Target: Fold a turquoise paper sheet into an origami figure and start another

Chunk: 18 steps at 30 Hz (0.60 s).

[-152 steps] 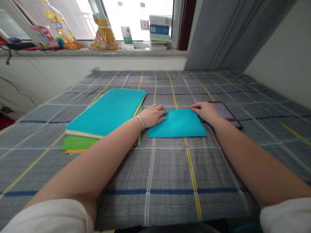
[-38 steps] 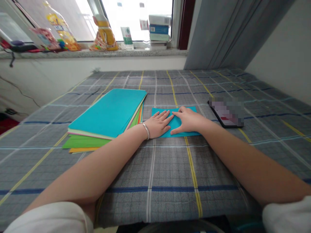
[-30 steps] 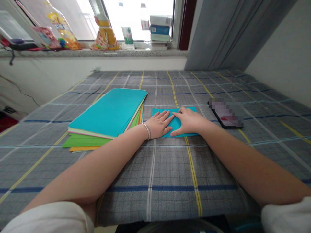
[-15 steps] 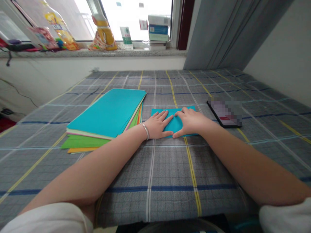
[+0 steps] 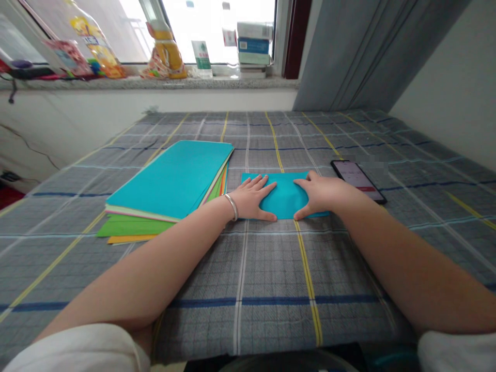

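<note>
At far left: stack of rectangular coloured paper sheets (image 5: pixel 170 175), laid flat on grey plaid woven cloth (image 5: pixel 271 279). Plain turquoise on top; pale, pink, green and orange edges exposed below, with green and orange projecting at the near end.

Right of stack: left hand (image 5: pixel 251 200), with narrow silver-coloured metal bracelet (image 5: pixel 233 207) at the wrist. Rests palm down on the left end of the smaller paper, fingers spread, thumb extended to the right near the front edge.

At centre, beneath both hands: smaller turquoise paper rectangle (image 5: pixel 284 199), flat on the cloth, wider than deep. Matches the top of the stack in colour; smooth and even in tone across the exposed middle. Runs straight along far and near edges; partly covered at both ends. Cannot tell the number of layers.

At right: right hand (image 5: pixel 321 195), arched over the right end of the rectangle, thumb and forefinger parted, thumb at the near edge. Set apart from left hand, with turquoise surface between.

At far right: black-edged rectangular phone (image 5: pixel 358 181), lit screen up, set diagonally just beyond right wrist.
</note>
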Each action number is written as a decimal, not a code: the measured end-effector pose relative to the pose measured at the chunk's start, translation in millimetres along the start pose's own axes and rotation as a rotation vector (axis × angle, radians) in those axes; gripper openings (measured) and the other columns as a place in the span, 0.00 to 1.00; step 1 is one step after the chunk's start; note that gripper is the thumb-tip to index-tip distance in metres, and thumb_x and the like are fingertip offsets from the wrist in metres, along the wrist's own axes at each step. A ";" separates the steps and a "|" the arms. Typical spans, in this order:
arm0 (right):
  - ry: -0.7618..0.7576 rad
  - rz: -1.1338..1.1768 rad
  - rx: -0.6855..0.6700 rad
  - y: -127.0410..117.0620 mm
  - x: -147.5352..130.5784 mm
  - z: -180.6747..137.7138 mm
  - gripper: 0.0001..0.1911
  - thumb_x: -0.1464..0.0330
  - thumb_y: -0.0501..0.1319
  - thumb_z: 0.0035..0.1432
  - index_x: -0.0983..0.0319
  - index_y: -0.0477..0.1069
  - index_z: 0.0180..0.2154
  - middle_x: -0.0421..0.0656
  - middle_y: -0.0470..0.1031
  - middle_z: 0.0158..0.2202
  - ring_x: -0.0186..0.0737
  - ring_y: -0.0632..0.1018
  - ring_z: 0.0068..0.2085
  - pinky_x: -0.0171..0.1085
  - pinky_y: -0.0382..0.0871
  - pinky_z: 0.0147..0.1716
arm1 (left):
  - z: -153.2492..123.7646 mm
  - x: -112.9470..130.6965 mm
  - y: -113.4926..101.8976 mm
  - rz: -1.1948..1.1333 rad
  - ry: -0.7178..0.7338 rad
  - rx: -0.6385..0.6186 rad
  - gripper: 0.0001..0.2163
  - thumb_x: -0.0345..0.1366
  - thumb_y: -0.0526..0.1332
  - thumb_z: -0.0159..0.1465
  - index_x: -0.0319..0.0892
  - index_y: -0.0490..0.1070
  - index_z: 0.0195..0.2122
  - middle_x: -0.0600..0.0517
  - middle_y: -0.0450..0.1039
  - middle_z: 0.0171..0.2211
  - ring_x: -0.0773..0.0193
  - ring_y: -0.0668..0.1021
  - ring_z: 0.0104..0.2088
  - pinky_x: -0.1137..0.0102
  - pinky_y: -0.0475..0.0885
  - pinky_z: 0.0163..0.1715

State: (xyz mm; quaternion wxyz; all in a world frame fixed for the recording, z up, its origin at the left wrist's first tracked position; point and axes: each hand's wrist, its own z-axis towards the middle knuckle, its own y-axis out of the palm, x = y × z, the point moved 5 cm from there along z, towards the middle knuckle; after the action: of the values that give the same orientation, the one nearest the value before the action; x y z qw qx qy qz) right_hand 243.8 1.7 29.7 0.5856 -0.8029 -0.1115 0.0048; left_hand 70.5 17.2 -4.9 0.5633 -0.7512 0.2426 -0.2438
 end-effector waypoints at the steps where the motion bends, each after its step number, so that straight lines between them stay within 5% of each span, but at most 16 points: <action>1: 0.008 0.002 -0.009 1.1 3.1 -0.3 0.57 0.40 0.67 0.36 0.57 0.60 0.64 0.58 0.59 0.64 0.62 0.76 0.49 0.52 0.72 0.43 | -0.6 -2.3 -0.7 -0.002 -0.009 -0.007 0.52 0.65 0.58 0.56 0.39 0.37 0.72 0.38 0.30 0.71 0.43 0.41 0.71 0.50 0.42 0.67; 11: 0.096 0.068 -0.012 8.2 31.0 2.7 0.71 0.43 0.72 0.29 0.58 0.46 0.70 0.62 0.60 0.64 0.71 0.73 0.54 0.57 0.71 0.45 | -12.3 -22.8 -8.0 0.050 -0.068 -0.045 0.56 0.65 0.61 0.52 0.38 0.37 0.72 0.35 0.32 0.71 0.37 0.42 0.70 0.46 0.43 0.66; 18: 0.099 0.041 -0.032 7.6 37.8 0.8 0.70 0.47 0.74 0.31 0.55 0.43 0.71 0.61 0.60 0.64 0.69 0.74 0.54 0.56 0.72 0.45 | -20.2 -33.8 -11.6 0.082 -0.111 -0.091 0.56 0.64 0.64 0.50 0.43 0.39 0.72 0.40 0.35 0.72 0.36 0.41 0.70 0.43 0.40 0.65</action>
State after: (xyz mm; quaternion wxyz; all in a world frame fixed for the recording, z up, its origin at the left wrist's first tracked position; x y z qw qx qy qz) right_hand 281.9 7.2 27.0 0.5771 -0.8136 -0.0661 -0.0249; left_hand 32.8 26.9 8.1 0.5508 -0.7778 0.2523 -0.1672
